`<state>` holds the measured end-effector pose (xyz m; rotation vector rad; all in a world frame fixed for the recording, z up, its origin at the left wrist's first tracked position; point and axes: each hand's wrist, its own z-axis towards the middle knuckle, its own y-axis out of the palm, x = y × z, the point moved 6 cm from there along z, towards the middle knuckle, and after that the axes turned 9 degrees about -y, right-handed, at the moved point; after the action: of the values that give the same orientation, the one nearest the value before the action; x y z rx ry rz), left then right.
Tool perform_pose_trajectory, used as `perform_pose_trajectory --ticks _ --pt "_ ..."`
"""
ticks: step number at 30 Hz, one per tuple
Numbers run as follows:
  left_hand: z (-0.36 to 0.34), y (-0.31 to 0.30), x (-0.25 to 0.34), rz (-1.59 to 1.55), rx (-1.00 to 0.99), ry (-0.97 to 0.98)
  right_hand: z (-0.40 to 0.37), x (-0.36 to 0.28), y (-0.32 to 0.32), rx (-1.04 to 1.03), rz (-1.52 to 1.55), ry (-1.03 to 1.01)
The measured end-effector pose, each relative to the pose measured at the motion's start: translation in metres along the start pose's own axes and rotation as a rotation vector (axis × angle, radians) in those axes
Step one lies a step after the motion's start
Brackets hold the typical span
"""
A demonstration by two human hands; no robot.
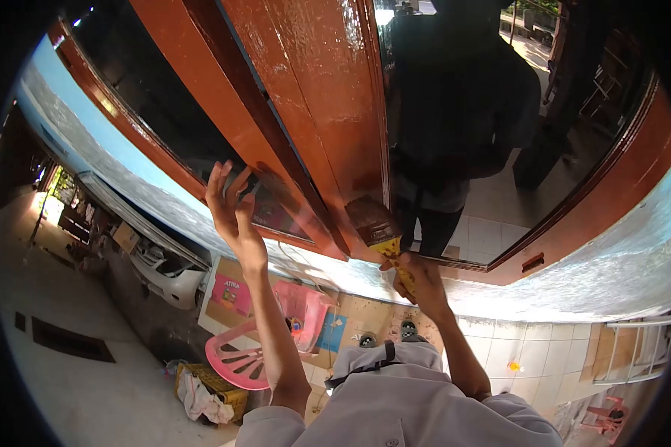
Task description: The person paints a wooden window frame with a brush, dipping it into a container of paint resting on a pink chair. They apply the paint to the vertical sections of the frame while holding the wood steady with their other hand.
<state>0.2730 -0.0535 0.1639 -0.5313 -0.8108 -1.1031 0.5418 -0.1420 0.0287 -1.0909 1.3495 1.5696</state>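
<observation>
My right hand (423, 284) grips the yellow handle of a wide paintbrush (384, 240). Its dark brown bristles lie against the lower end of a glossy reddish-brown wooden post (317, 89), beside the dark glass pane (455, 112). My left hand (235, 212) is raised with its fingers spread and holds nothing. It overlaps the lower edge of the left window's wooden frame (194, 82) in this view. The post looks wet and shiny over much of its face.
Below stands a pink plastic chair (235, 357). A yellow crate (235, 395) with a white cloth sits at lower left. A white car (164, 276) is parked behind. At right are a white metal rack (637, 350) and a red chair (608, 417). Cardboard lies underfoot.
</observation>
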Motion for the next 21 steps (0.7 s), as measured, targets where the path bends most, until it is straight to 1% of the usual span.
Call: perform_pose_trajectory --ticks 4,7,9,11,14,17,18,21 --pt "-0.015 -0.003 -0.028 -0.008 0.001 -0.061 -0.003 0.039 0.001 -0.048 -0.105 -0.029" --pt "-0.027 -0.002 -0.043 -0.048 0.011 -0.095 0.005 0.056 0.002 -0.083 -0.037 -0.098" --pt "-0.035 0.0 -0.047 -0.027 0.021 -0.137 0.009 0.061 0.0 -0.121 -0.027 -0.063" --pt "-0.04 0.001 -0.052 -0.016 0.037 -0.131 0.014 0.059 0.001 -0.133 -0.062 -0.05" --pt "-0.042 0.002 -0.058 -0.025 0.049 -0.123 0.026 0.042 0.004 -0.157 -0.312 -0.218" --pt "-0.04 0.0 -0.062 -0.033 0.076 -0.123 0.032 0.017 0.018 -0.133 -0.366 -0.338" --pt "-0.039 -0.002 -0.063 -0.045 0.086 -0.129 0.034 0.014 0.02 -0.11 -0.37 -0.406" --pt "-0.036 -0.005 -0.064 -0.03 0.103 -0.146 0.042 0.005 0.029 -0.132 -0.259 -0.37"
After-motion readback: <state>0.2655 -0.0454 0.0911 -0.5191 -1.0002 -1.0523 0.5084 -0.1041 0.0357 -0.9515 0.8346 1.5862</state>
